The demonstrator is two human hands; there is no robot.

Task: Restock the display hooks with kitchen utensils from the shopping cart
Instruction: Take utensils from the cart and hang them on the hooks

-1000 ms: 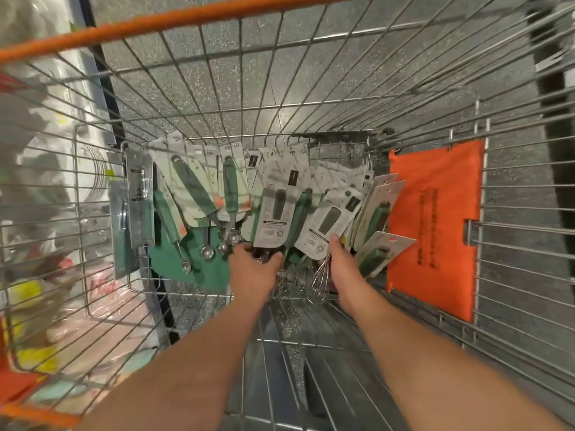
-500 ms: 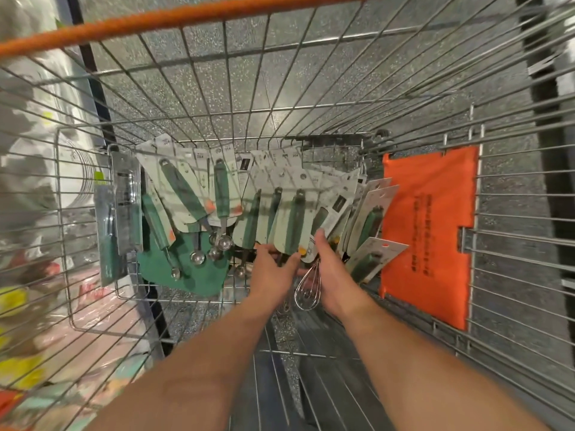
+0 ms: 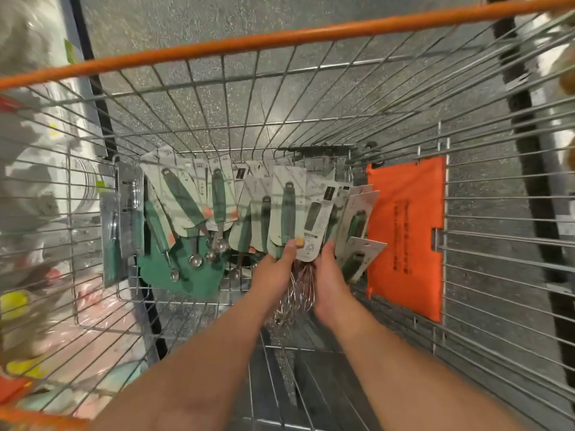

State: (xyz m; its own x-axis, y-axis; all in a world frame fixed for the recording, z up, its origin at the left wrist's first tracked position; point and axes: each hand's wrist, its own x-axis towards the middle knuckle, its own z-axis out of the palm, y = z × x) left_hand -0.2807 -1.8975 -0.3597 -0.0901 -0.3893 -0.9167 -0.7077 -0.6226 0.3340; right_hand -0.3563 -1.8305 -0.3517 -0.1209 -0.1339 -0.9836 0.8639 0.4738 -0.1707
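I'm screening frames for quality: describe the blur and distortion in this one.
Head view: wide-angle lens bows the orange cart rail and wire walls; left edge goods smear into blur; steel wire whisks between left hand and right hand look soft; green-handled carded utensils stay fairly legible.

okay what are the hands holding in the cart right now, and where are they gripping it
Both the left hand and right hand grip a bunch of carded whisks at the cards' lower ends, where the wire heads emerge.

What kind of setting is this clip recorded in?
Most likely a retail store aisle. A wire shopping cart with an orange rim holds many carded kitchen utensils, packaged for hanging display, and blurred shelved goods show through its left side.
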